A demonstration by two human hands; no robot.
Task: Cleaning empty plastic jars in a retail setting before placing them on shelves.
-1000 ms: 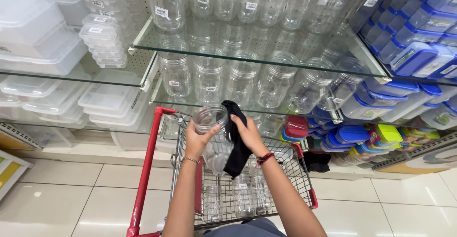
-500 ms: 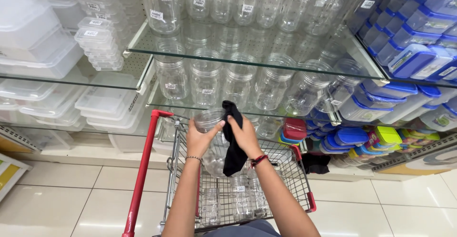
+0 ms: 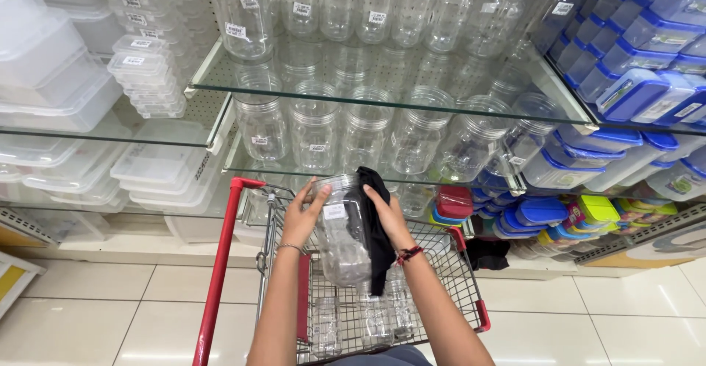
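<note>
Centre of frame: one clear plastic jar (image 3: 343,228), ribbed and see-through, with a small white label on its side, held tilted above the wire basket of a red-framed shopping cart (image 3: 220,263). Left hand (image 3: 304,215) grips the jar's left side, fingers wrapped round the upper wall; a thin bracelet sits on that wrist. Right hand (image 3: 390,219) presses a black cloth (image 3: 376,234) against the jar's right side, so it is closed on cloth and jar together; the cloth hangs down past the jar's base. A dark red band is on the right wrist. Count in the cart: at least three clear jars (image 3: 375,318) lie on the basket floor in the lower centre; exact number cannot be told through the wire. Glass shelves (image 3: 382,98) in the upper centre carry rows of like jars: about six in the front row of the middle shelf, more above, total not countable. Upper left: stacks of clear lidded boxes (image 3: 140,65). Right edge: stacks of blue-lidded boxes (image 3: 632,87), with a few red, green and yellow ones lower down.
</note>
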